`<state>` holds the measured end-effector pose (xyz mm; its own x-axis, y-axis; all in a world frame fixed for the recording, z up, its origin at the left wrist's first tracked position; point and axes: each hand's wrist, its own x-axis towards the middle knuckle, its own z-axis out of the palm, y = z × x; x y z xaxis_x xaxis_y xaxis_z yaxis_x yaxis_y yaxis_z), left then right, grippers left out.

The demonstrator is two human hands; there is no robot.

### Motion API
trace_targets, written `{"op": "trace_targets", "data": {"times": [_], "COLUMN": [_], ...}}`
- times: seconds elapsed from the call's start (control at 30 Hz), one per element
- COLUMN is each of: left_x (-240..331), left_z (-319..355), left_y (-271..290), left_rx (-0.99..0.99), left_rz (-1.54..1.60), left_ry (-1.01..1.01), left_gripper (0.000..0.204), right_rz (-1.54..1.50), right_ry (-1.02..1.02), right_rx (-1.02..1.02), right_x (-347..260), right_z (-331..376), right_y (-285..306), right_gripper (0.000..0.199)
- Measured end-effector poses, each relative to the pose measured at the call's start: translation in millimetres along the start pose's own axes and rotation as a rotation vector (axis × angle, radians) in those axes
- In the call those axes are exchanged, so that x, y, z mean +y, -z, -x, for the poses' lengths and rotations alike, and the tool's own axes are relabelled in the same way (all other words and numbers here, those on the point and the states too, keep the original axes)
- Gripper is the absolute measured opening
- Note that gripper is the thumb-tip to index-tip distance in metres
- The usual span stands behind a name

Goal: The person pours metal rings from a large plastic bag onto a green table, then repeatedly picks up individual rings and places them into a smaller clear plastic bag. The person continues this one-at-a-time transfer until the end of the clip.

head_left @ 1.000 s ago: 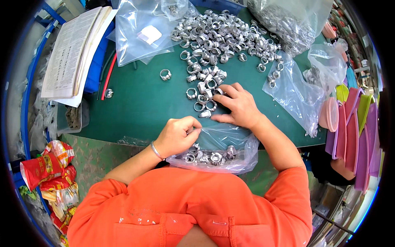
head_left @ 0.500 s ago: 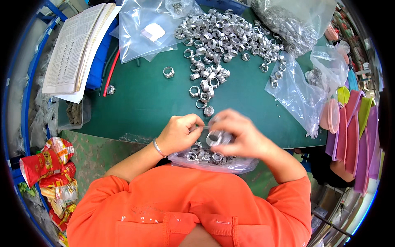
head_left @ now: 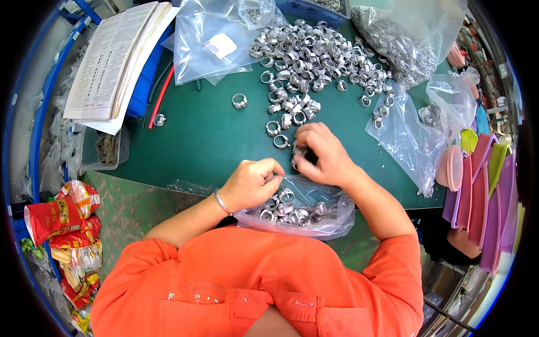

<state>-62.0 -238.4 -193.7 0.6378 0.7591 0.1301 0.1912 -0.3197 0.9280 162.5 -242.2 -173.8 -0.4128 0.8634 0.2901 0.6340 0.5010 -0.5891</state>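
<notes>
My left hand (head_left: 254, 183) is closed in a pinch on the rim of a clear plastic bag (head_left: 334, 222) at the table's front edge. Inside the bag lie several ring-shaped metal hose clamps (head_left: 300, 216). Beyond the bag's mouth, my right hand (head_left: 324, 154) is curled down on the table, its fingers closing round a hose clamp (head_left: 295, 160) that is mostly hidden. Just past those fingers, more loose clamps (head_left: 281, 141) trail back to a big heap of hose clamps (head_left: 309, 53). One single clamp (head_left: 240, 101) lies apart, left of the trail.
Flat plastic bags (head_left: 196, 48) lie at the far left beside an open book (head_left: 109, 62) and a red tube (head_left: 161, 95). A large filled bag (head_left: 398, 48) stands far right, with another clear bag (head_left: 407, 143) nearer. Pink and purple bins (head_left: 483, 191) are at the right edge.
My right hand has moved from over the bag forward to the trail of clamps. The clamps it held above the bag are no longer there. My left hand still pinches the bag's rim.
</notes>
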Motion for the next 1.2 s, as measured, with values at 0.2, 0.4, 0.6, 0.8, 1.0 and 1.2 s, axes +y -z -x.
{"op": "trace_targets", "data": {"times": [0.2,0.4,0.6,0.8,1.0,1.2], "left_x": [1.7,6.7,3.5,8.4,2.3,2.3], "left_z": [1.4,-2.4,-2.1,-2.4,-1.7,-0.5], "left_y": [0.7,3.2,2.0,3.0,2.6,2.2], "left_rx": [0.014,-0.022,-0.015,-0.016,-0.018,-0.003], "left_rz": [-0.036,0.019,0.022,0.024,0.017,0.009], "left_ry": [0.000,0.067,0.059,0.095,0.042,0.046], "left_gripper": [0.007,0.006,0.007,0.007,0.007,0.008], "right_rz": [0.298,0.169,-0.321,-0.001,-0.202,0.109], "right_ry": [0.051,-0.119,-0.127,0.004,-0.465,-0.258], "right_rx": [-0.025,0.160,0.046,-0.078,-0.145,-0.023], "right_x": [-11.6,0.8,-36.9,-43.7,-26.0,-25.1], "right_z": [-5.5,9.4,20.4,17.9,16.6,-13.3], "right_y": [-14.7,-11.0,11.4,18.6,28.3,32.4], "right_gripper": [0.033,0.023,0.021,0.019,0.023,0.023]}}
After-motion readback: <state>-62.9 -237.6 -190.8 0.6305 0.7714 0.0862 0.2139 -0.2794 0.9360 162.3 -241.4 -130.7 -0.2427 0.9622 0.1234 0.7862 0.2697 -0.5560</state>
